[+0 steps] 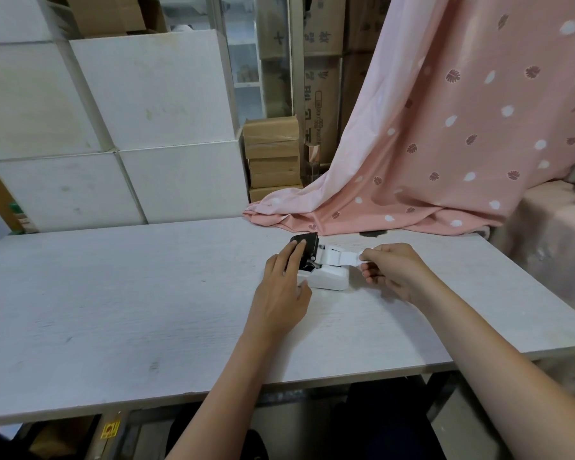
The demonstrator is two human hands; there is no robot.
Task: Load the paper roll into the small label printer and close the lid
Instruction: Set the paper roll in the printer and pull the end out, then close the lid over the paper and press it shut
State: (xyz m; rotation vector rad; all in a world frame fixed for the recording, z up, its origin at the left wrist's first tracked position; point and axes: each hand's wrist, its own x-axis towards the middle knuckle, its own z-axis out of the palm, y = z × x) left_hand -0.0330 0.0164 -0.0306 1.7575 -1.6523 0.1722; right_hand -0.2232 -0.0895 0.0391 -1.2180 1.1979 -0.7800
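Observation:
A small white label printer (329,278) sits on the white table (113,293), its black lid (307,245) swung open and standing up on the left side. A white paper roll (331,255) lies in the open bay, with a strip of paper (349,256) drawn out to the right. My right hand (392,272) pinches the free end of that strip just right of the printer. My left hand (286,287) rests against the printer's left side, fingers spread, fingertips touching the outside of the raised lid.
A pink patterned cloth (429,161) drapes down onto the table's far edge just behind the printer. White cartons (130,127) and brown cardboard boxes (273,157) are stacked behind the table. The table's right edge lies close to my right forearm.

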